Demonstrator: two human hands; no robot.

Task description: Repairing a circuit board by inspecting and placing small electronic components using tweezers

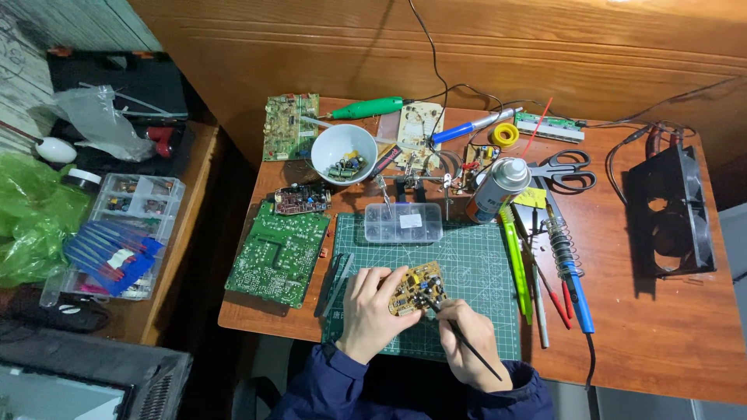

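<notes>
My left hand (366, 311) holds a small yellow circuit board (415, 288) tilted up above the green cutting mat (467, 264). My right hand (471, 342) grips thin black tweezers (455, 330), and their tip touches the parts on the board's right side. Both hands sit close together near the table's front edge, in dark blue sleeves.
A large green circuit board (278, 253) lies left of the mat. A clear parts box (402, 222), white bowl (344, 152) and spray can (498, 188) stand behind it. Soldering iron (572, 276), scissors (564, 171) and pens lie at the right; a black fan (673, 210) sits far right.
</notes>
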